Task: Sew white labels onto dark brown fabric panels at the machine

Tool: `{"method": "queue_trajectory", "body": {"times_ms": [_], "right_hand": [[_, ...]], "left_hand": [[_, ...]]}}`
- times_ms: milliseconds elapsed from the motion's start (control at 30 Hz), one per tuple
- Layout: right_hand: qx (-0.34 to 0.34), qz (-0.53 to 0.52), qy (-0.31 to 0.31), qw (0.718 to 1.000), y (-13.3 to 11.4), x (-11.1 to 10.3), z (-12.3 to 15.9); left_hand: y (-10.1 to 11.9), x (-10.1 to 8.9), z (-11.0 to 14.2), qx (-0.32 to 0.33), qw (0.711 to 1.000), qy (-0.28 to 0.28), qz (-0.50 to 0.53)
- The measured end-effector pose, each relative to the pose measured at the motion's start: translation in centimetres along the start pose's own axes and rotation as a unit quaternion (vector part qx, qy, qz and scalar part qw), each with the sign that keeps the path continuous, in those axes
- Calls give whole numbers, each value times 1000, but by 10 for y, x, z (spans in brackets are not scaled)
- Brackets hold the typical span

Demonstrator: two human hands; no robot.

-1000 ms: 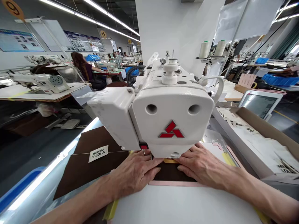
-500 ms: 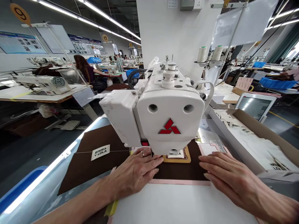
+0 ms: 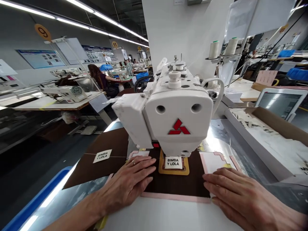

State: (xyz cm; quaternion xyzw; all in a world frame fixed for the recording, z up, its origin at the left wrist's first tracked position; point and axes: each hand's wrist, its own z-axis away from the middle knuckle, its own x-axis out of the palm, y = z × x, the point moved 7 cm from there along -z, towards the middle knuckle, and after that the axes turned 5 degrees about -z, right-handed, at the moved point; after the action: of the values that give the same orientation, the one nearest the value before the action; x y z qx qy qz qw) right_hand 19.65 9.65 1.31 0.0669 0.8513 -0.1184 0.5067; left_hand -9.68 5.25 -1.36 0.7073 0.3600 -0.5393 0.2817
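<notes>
Left hand (image 3: 127,183) and right hand (image 3: 235,195) flat on either side of a white label (image 3: 173,163)

Both your hands lie palm down, fingers lightly spread, well apart and pinching nothing (a ring (image 3: 133,162) shows on your left hand). The likely trouble starts here: if your pressure eases or turns uneven, the dark brown panel (image 3: 175,184) could slide and pull the label out of line. Your left fingertips are also close to the machine's working area, where they could be at risk, though the needle is hidden from view.

That panel lies between your hands, just ahead of your left fingertips and beside your right. A pink strip (image 3: 175,197) runs along its near edge, above a white plate (image 3: 163,215). The label, printed "BIMBA Y LOLA", sits inside a gold frame (image 3: 173,171) directly below the white sewing machine head (image 3: 178,112).

Farther left lies a brown sheet (image 3: 106,141) with a matching label (image 3: 102,156). To the right is a cardboard box (image 3: 271,141) of printed white pieces. Beyond the machine stand thread cones (image 3: 214,49), and a co-worker (image 3: 96,77) sits at a distant table.
</notes>
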Motion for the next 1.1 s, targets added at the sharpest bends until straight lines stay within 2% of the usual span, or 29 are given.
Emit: {"method": "queue_trajectory", "body": {"times_ms": [167, 267, 400, 533, 667, 933, 1100], "right_hand": [[-13, 16, 16, 1000, -13, 11, -38], [-5, 29, 0, 1000, -11, 22, -46], [-7, 30, -17, 999, -7, 38, -47], [20, 14, -21, 999, -4, 49, -46], [38, 1, 1, 999, -4, 51, -46], [34, -7, -13, 999, -2, 56, -46], [26, -16, -11, 999, -3, 52, -45]], "left_hand": [[-10, -4, -16, -11, 999, 48, 18], [-16, -3, -19, -10, 999, 46, 26], [-17, 0, -23, -12, 999, 36, 34], [-3, 4, -40, 21, 998, 30, 42], [12, 16, -56, 67, 997, -14, 44], [19, 19, -69, 100, 994, -15, 40], [21, 26, -78, 101, 991, -69, 61]]}}
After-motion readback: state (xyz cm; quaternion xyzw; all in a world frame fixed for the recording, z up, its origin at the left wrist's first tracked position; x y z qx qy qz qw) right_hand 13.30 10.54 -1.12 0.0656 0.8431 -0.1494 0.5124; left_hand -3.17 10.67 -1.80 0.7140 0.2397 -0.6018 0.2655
